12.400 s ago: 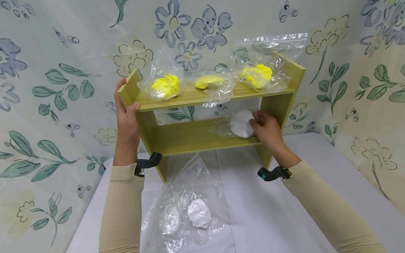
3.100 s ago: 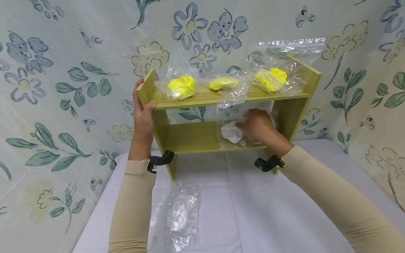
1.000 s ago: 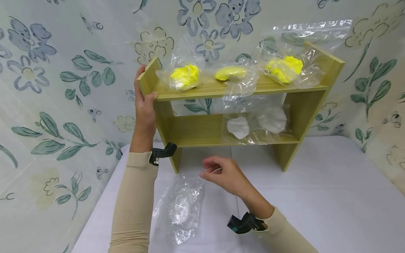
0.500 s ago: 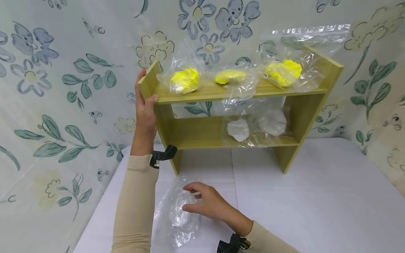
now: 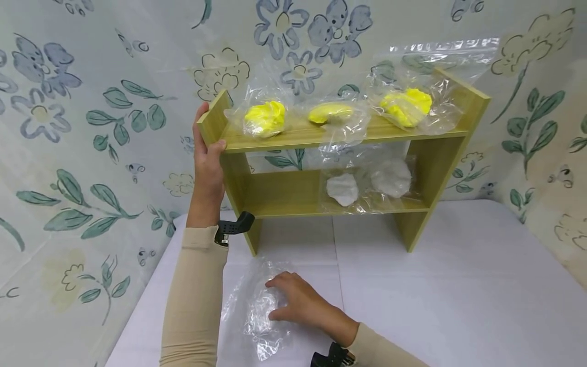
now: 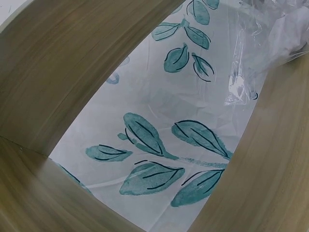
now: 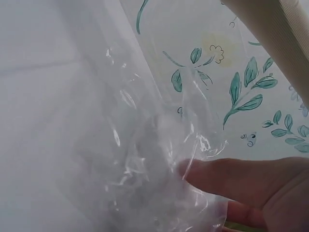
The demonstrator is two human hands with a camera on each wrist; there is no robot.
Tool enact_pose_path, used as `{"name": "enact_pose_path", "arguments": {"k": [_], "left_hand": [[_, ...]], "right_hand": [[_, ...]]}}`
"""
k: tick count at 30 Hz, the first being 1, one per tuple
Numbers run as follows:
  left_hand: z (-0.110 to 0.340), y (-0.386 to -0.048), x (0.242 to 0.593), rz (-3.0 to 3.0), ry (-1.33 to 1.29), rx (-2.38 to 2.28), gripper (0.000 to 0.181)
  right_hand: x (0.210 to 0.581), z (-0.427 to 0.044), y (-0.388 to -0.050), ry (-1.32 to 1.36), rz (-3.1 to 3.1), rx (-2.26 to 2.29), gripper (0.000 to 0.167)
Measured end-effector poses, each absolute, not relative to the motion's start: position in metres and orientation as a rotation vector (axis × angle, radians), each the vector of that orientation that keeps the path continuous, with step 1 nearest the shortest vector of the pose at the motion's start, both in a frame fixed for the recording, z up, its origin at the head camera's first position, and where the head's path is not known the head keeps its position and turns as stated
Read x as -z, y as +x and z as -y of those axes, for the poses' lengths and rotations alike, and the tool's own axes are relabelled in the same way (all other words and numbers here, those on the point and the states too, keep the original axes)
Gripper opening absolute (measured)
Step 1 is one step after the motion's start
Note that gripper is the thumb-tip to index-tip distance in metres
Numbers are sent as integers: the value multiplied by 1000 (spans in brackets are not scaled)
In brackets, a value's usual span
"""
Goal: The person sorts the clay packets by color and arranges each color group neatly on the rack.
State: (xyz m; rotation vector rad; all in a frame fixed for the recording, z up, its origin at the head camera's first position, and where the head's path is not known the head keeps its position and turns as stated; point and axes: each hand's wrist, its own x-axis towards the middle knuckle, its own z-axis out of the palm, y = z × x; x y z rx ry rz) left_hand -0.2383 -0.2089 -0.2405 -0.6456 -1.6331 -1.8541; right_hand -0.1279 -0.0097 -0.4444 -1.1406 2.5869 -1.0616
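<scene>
A two-tier wooden shelf (image 5: 279, 142) stands on the table. My left hand (image 5: 208, 171) grips its upper left side, thumb in front and fingers behind the panel. Low in the head view, my right hand (image 5: 298, 300) has its fingers and thumb curled round a clear plastic bag with a white lump (image 5: 262, 311) in it. In the right wrist view the thumb (image 7: 227, 176) presses the crinkled film. On the lower tier lie two bagged white clay-like lumps (image 5: 342, 189), towards the right. The left wrist view has shelf boards (image 6: 256, 169) but no left hand.
Three bagged yellow lumps (image 5: 265, 118) sit along the top tier, and a bag's zip edge (image 5: 445, 46) sticks up at the right. A white cloth (image 5: 458, 285) covers the table. Behind the shelf hangs a flowered curtain (image 5: 114, 204).
My right hand has left the second white lump on the lower tier and come down to the bag on the table, closing round it. My left hand keeps its hold on the shelf.
</scene>
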Motion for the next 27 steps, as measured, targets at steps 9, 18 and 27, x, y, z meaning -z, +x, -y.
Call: {"name": "enact_pose_path", "arguments": {"k": [9,18,27], "left_hand": [[215,-242,249,1636,-617,1844,70],[208,-237,238,1612,-657,1857,69],[201,-224,232,1612,-672,1865,68]], "right_hand": [[447,4,-135,-1044,-2597,1129,20],[443,-13,-153,-997,-2667,1151,12],[439,-37,-170,-912,-2697,1051,14]]}}
